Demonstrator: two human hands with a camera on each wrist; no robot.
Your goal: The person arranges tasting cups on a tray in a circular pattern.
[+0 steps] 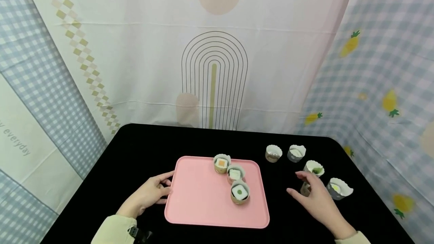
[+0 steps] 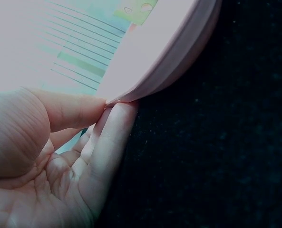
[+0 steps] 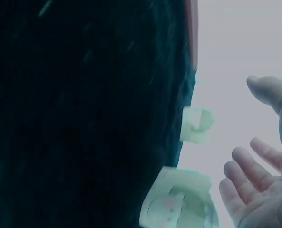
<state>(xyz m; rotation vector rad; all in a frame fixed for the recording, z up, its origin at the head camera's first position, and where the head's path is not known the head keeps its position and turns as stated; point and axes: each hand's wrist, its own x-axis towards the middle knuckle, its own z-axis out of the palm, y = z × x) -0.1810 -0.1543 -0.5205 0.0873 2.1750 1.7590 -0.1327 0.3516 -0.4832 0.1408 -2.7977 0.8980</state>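
My left hand (image 1: 149, 193) pinches the left edge of a pink tray (image 1: 200, 199); in the left wrist view its thumb and index finger meet at the rim (image 2: 174, 54). Three paper baking cups stand toward the tray's right side: one with an orange-topped white piece (image 1: 222, 163), one with a white piece (image 1: 234, 174), one with a green-dotted white square (image 1: 239, 192). My right hand (image 1: 318, 199) hovers right of the tray, thumb and fingers spread with nothing between them. Close by its fingers is a brown cup (image 1: 304, 189), partly hidden by the hand.
Several more paper cups stand on the black table (image 1: 149, 138) at the right: a brown one (image 1: 273, 154), a grey one with a white piece (image 1: 296, 153), one with green leaf (image 1: 314, 168) and a grey one with yellow and white contents (image 1: 339, 189). Curtains (image 1: 152, 67) hang behind.
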